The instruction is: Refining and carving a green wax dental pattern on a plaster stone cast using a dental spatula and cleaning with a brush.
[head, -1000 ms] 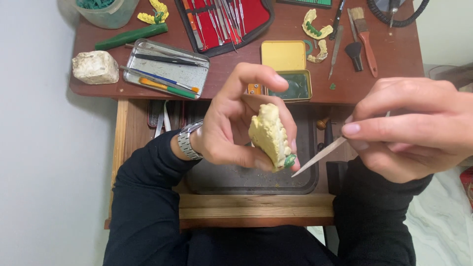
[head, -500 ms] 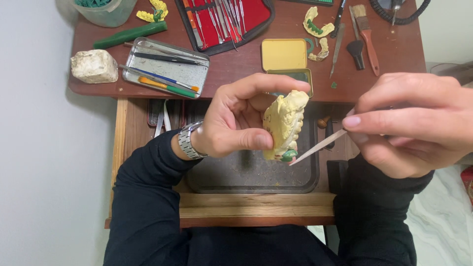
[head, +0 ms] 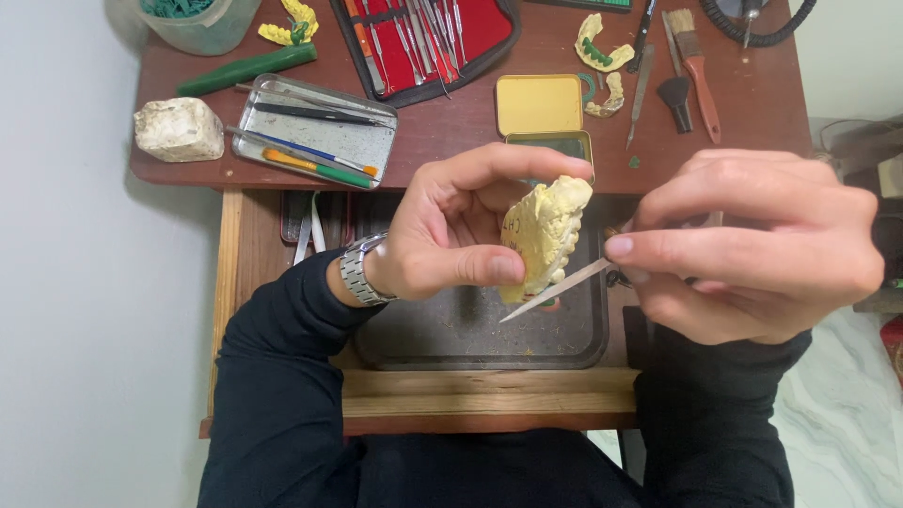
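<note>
1. We see a pale yellow plaster dental cast [head: 544,230] held up above a dark metal tray [head: 470,334] that sits in the open wooden drawer [head: 489,390].
2. Our left hand [head: 451,230] is clamped on the cast, thumb pressed against its near side and forefinger curled over its top; a silver wristwatch [head: 362,271] sits on that wrist.
3. Our right hand [head: 752,245] pinches a thin flat metal blade [head: 555,290] between closed fingers, its tip touching the lower edge of the cast.
4. Behind the hands, on the reddish-brown wooden desk [head: 451,132], lie a small yellow tin with its lid open [head: 541,105] and a silver metal tray of pencils and tools [head: 315,132].
5. Farther back we see a red-lined case of steel instruments [head: 423,38], a green handle [head: 246,68] and a rough white plaster lump [head: 177,129] at the left.
6. At the right lie two more yellow casts [head: 602,56] and an orange-handled brush [head: 694,56].
</note>
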